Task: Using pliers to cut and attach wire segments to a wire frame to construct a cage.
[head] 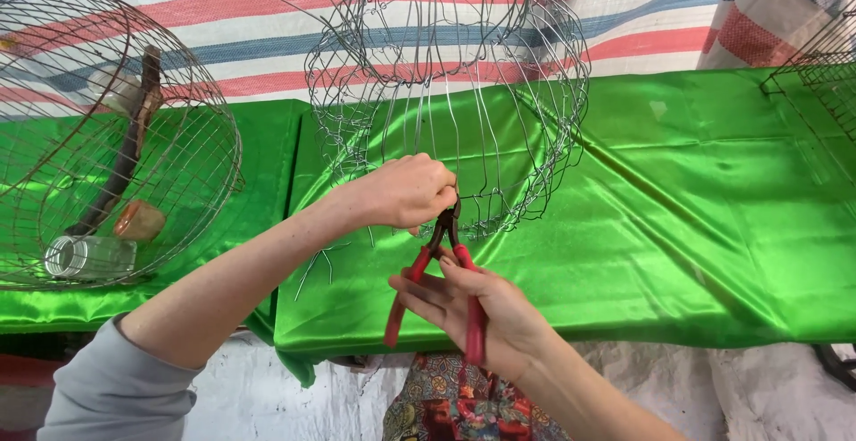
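A: What takes up most of the view?

B: The counter [695, 227], draped in shiny green cloth. At ten o'clock a round wire cage [116, 129] rests on it, with a glass jar [87, 256] inside.

A: And at twelve o'clock?

B: A half-made wire frame [446, 84], standing on the cloth, its lower rim reaching the centre.

A: The hands?

B: The left hand [406, 191], at centre, has its fingers pinched together on the frame's lower wire. The right hand [477, 312], at six o'clock, has its fingers wrapped around red-handled pliers [441, 267], whose nose meets that same wire.
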